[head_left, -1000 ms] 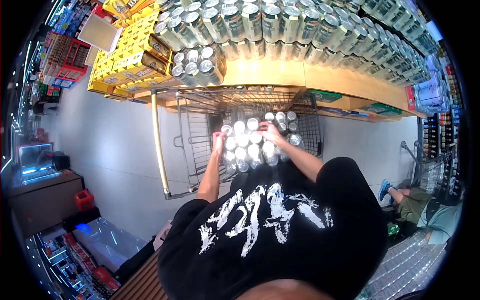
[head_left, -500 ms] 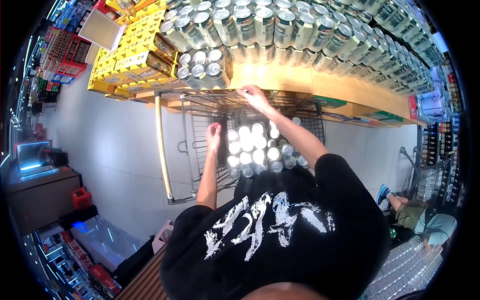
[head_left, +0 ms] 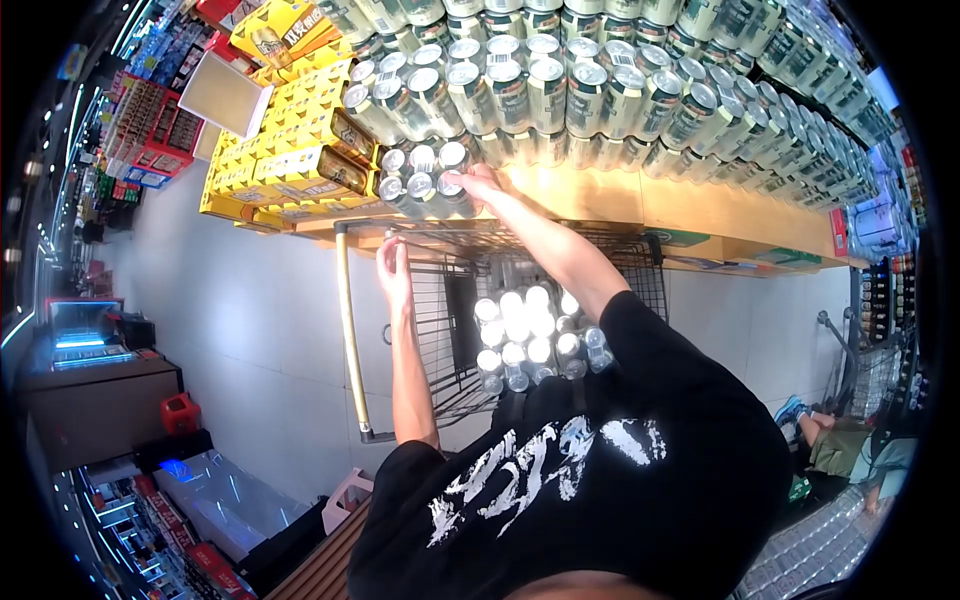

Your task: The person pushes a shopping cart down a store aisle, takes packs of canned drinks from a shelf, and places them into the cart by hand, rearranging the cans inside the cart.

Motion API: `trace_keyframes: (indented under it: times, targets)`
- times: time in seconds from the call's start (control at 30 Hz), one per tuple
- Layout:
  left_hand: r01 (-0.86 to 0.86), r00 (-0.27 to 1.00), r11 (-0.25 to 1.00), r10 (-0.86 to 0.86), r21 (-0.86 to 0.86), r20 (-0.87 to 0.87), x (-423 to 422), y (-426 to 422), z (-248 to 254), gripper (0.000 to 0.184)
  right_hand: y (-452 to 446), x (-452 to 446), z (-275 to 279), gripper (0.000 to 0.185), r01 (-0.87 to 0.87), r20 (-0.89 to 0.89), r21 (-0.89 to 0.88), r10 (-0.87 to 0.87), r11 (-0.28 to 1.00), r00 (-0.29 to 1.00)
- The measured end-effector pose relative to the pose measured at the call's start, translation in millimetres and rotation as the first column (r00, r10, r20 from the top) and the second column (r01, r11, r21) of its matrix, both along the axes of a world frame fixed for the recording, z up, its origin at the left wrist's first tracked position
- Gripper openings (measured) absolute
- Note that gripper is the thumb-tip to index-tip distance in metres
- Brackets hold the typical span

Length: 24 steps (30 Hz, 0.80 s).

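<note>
A shrink-wrapped pack of cans (head_left: 421,188) stands at the front edge of a wooden shelf (head_left: 580,192). My right hand (head_left: 474,184) is at the pack's right side, its thumb by the front right can and its other fingers partly hidden behind. Lower and to the left, my left hand (head_left: 393,262) is raised over the near-left part of a wire shopping cart (head_left: 440,345). Its fingers are apart and hold nothing. Inside the cart, below my right forearm, sit several silver-topped cans (head_left: 515,352), washed out by glare.
Yellow cartons of cans (head_left: 290,180) are stacked left of the pack. Rows of tall cans (head_left: 505,95) fill the shelf behind. The cart's pale handle (head_left: 354,335) runs along its left side. Another person (head_left: 850,445) is low at the right, near wrapped packs (head_left: 815,545).
My right hand has moved left along the shelf edge to the pack of cans. My left hand has moved up and left toward the cart's rim. The whole view has shifted.
</note>
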<state>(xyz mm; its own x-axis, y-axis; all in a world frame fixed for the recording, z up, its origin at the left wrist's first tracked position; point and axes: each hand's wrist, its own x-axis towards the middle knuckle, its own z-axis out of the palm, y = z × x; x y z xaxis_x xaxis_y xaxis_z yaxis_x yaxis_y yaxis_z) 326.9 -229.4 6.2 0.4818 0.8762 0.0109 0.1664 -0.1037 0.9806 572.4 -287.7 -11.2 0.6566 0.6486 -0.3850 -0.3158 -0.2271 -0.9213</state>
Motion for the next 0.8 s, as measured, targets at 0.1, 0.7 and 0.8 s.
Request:
trace_keyframes:
  times: [0.1,0.7,0.8]
  targets:
    - [0.002,1.000,1.000,-0.002,-0.008,-0.025,6.9,10.8,-4.2,0.029,-2.8,-1.9,4.5,0.044,-0.005,-0.053,-0.012,0.004,1.000,0.999]
    - [0.354,0.933,0.905,-0.323,-0.234,0.160,142.3,6.2,-33.0,0.048,-151.6,43.9,-2.4,0.035,0.142,-0.219,0.002,-0.138,0.990,0.966]
    - [0.352,0.931,0.915,-0.320,-0.199,0.175,157.5,-14.3,-37.4,0.056,-175.8,49.1,-12.1,0.039,0.223,-0.230,0.096,-0.197,0.970,0.953]
